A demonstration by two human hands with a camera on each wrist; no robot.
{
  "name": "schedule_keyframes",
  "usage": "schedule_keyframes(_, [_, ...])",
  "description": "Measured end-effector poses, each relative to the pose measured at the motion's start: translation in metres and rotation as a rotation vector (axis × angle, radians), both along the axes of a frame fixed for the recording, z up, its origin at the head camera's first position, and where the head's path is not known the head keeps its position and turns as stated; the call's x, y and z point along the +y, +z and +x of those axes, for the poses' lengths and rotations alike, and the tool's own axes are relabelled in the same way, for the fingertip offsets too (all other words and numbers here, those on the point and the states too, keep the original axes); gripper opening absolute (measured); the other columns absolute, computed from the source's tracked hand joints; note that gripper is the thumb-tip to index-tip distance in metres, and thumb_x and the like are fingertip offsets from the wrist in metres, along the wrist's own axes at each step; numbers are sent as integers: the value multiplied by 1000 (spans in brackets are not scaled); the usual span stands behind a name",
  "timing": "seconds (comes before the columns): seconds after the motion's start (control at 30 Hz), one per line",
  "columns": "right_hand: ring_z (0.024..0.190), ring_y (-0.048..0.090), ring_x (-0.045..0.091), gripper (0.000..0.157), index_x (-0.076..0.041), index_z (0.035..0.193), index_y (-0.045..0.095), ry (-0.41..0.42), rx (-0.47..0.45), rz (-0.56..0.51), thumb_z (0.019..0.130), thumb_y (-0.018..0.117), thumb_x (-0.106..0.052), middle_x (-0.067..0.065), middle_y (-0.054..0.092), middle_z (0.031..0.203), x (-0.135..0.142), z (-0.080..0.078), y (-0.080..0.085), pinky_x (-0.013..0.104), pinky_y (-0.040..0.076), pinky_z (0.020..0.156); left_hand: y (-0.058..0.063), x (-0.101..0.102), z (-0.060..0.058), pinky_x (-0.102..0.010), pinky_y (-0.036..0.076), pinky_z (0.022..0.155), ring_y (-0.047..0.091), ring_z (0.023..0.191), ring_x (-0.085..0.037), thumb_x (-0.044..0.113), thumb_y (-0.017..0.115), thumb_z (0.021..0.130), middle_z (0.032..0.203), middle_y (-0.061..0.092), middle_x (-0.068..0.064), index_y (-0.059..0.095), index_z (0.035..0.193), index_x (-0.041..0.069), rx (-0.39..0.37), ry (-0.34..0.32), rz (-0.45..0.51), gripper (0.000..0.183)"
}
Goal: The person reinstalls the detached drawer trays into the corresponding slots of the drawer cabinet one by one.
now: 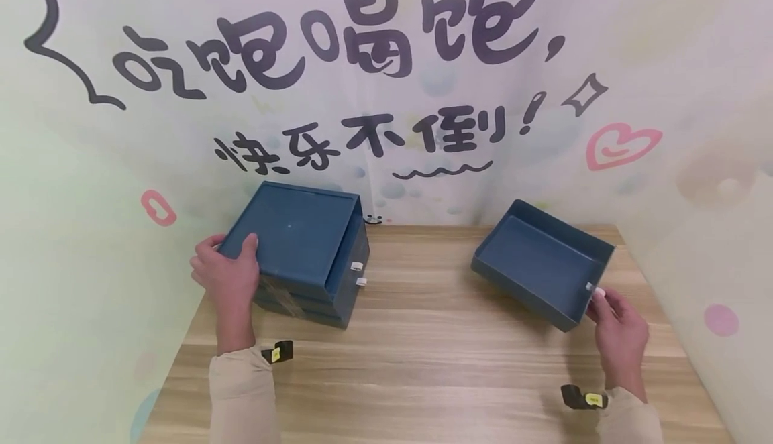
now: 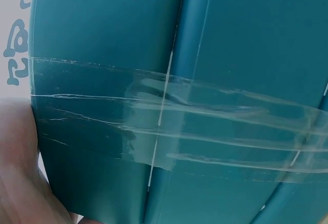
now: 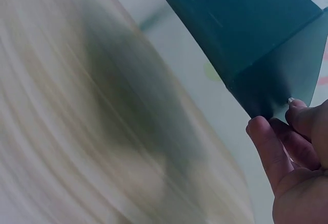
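Note:
A dark blue desktop drawer cabinet (image 1: pixel 296 229) stands at the left of the table, its open top slot and small white knobs (image 1: pixel 357 266) facing right. My left hand (image 1: pixel 229 276) grips its left edge, thumb on the top panel and fingers round the far side. In the left wrist view, clear tape (image 2: pixel 102 116) runs across the cabinet's side. Off to the right, my right hand (image 1: pixel 622 330) pinches a blue drawer (image 1: pixel 537 256) at its knob end. The drawer is tilted, its inside bare, and the right wrist view shows it held above the table.
Both things are over a wood-grain table (image 1: pixel 423 377). Behind it hangs a pale printed backdrop (image 1: pixel 423 196) with dark lettering, which also closes in the left and right sides. The drawer's shadow (image 3: pixel 138 96) falls on the tabletop.

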State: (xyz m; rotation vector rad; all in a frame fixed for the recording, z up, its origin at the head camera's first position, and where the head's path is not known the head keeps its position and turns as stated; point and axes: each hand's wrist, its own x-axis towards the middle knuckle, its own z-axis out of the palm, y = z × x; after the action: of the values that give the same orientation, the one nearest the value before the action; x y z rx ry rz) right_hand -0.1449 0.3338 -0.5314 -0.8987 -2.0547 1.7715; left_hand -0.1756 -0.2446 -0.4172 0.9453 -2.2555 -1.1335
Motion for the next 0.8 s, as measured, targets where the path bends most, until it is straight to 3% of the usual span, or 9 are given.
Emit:
schedule_keyframes(0.27, [67, 67, -7, 37, -6, 118, 65, -10, 66, -55, 88, 67, -26, -19, 67, 87, -15, -7, 10, 7, 50, 63, 2, 0, -1, -50, 33, 97, 30, 124, -35, 56, 59, 85, 132, 36, -20, 37, 133, 12, -19, -8, 11, 69])
schedule_keyframes(0.63, [64, 65, -9, 33, -6, 118, 65, 21, 84, 26, 90, 65, -25, -23, 66, 85, -37, -16, 16, 6, 49, 61, 7, 0, 1, -51, 33, 95, 33, 123, -38, 54, 58, 86, 129, 38, -23, 38, 133, 10, -37, -14, -29, 68])
schedule_keyframes(0.8, [65, 65, -10, 33, -4, 117, 65, 61, 108, 114, 91, 64, -23, -24, 66, 87, -49, -18, 15, 6, 49, 62, 8, 0, 2, -52, 34, 95, 34, 123, -39, 54, 59, 86, 128, 38, -24, 38, 132, 10, -44, -18, -34, 68])
